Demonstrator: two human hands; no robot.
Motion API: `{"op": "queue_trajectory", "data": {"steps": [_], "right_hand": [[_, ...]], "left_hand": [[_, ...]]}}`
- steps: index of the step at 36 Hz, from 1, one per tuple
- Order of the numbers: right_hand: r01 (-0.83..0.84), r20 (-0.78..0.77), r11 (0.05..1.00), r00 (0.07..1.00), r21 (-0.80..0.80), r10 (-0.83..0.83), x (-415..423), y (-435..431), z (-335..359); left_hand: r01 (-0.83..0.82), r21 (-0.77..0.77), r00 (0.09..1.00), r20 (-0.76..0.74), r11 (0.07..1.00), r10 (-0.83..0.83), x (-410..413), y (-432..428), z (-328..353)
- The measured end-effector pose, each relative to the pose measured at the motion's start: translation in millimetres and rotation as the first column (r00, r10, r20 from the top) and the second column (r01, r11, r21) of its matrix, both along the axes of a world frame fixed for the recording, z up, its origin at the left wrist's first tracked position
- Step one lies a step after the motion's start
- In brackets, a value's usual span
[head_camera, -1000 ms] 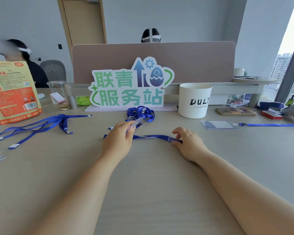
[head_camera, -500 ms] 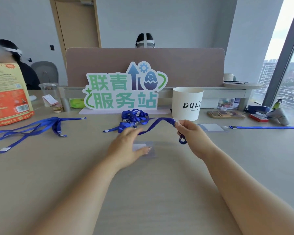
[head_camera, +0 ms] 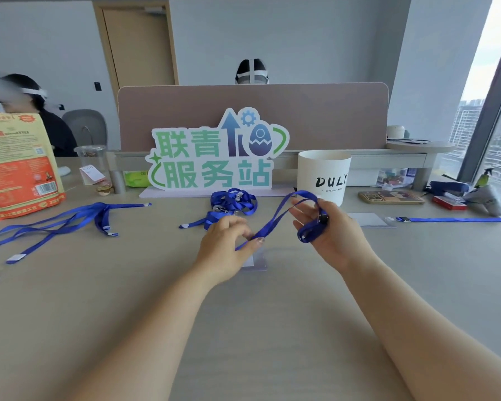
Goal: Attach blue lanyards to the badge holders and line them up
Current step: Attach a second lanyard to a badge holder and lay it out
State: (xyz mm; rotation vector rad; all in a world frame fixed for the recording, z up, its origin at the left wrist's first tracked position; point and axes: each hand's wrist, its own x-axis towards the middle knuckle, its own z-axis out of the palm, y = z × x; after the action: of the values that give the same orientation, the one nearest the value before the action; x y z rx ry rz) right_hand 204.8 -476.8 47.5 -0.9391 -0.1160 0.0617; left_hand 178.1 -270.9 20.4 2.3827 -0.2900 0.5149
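One blue lanyard (head_camera: 275,218), pinched low by the left hand (head_camera: 226,250), rising as a loop to the right hand (head_camera: 330,235), black clip end bunched against that palm. Under the left hand's fingertips, flat on the tabletop (head_camera: 243,328): a clear badge holder (head_camera: 258,260). Beyond the left hand, a tangled heap of lanyards (head_camera: 233,202). Well left, loose lanyards (head_camera: 64,221) fanned flat. Right of the right hand, a second badge holder (head_camera: 369,219), straight lanyard (head_camera: 457,219) at its clip.

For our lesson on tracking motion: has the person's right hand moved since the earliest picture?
Yes. The right hand has risen off the table, toward the white cup behind it, lifting the blue lanyard.
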Motion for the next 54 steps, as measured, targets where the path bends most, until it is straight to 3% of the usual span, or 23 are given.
{"op": "queue_trajectory", "data": {"steps": [4,7,10,12,15,19,21,24,27,30,34,37,40,43,46,51,54], "right_hand": [[-0.047,0.007,0.997,0.999,0.062,0.047,-3,1,4],[-0.072,-0.004,0.984,0.997,0.165,0.074,-6,6,4],[-0.142,0.026,0.953,0.990,0.267,0.140,-8,6,5],[-0.124,0.013,0.941,0.992,0.315,0.126,-6,2,4],[-0.056,-0.010,0.923,0.998,0.381,0.065,-4,-7,5],[0.023,-0.071,0.912,0.997,0.410,0.007,3,-16,1],[0.042,-0.111,0.939,0.994,0.342,-0.004,6,-15,-1],[0.070,-0.103,0.997,0.993,0.042,-0.065,3,-3,-3],[0.079,-0.059,0.979,0.994,-0.186,-0.091,0,9,-7],[0.099,-0.010,0.954,0.994,-0.284,-0.106,-2,13,-7],[0.080,0.001,0.988,0.997,-0.130,-0.080,2,16,-2],[0.076,-0.034,0.995,0.997,0.059,-0.074,20,20,10],[0.070,-0.040,0.994,0.997,0.088,-0.067,43,24,22],[0.006,-0.056,0.991,0.998,0.137,0.002,60,22,21],[-0.020,-0.065,0.976,0.997,0.216,0.035,73,16,22],[0.075,-0.165,0.946,0.986,0.315,-0.023,90,4,24],[0.127,-0.183,0.915,0.981,0.384,-0.060,97,-6,26]], "left_hand": [[0.026,-0.031,0.990,-0.140,0.999,-0.031,-7,-9,2],[0.085,0.128,0.975,-0.215,0.988,-0.056,-9,-16,2],[0.038,0.165,0.991,-0.133,0.986,-0.016,-7,-17,0],[-0.006,0.074,0.998,-0.056,0.997,0.010,-5,-13,-1],[0.025,-0.132,0.998,-0.056,0.991,-0.033,-2,-5,-1],[0.130,-0.167,0.988,-0.064,0.977,-0.143,-6,-2,1],[0.169,-0.152,0.980,-0.082,0.974,-0.183,-8,-3,3],[0.175,-0.149,0.978,-0.086,0.973,-0.189,-13,-11,8],[0.181,-0.211,0.970,-0.124,0.961,-0.210,-17,-18,10],[0.166,-0.319,0.958,-0.171,0.933,-0.229,-18,-23,12],[0.164,-0.419,0.897,-0.313,0.893,-0.312,-19,-32,13],[0.187,-0.255,0.867,-0.411,0.949,-0.281,-8,-41,15],[0.159,-0.138,0.876,-0.437,0.978,-0.204,10,-49,19],[0.166,-0.127,0.885,-0.418,0.978,-0.205,29,-51,14],[0.166,-0.259,0.865,-0.426,0.952,-0.266,42,-47,17],[0.200,-0.447,0.816,-0.417,0.872,-0.400,60,-33,34],[0.115,-0.592,0.832,-0.382,0.798,-0.403,72,-23,36]]}}
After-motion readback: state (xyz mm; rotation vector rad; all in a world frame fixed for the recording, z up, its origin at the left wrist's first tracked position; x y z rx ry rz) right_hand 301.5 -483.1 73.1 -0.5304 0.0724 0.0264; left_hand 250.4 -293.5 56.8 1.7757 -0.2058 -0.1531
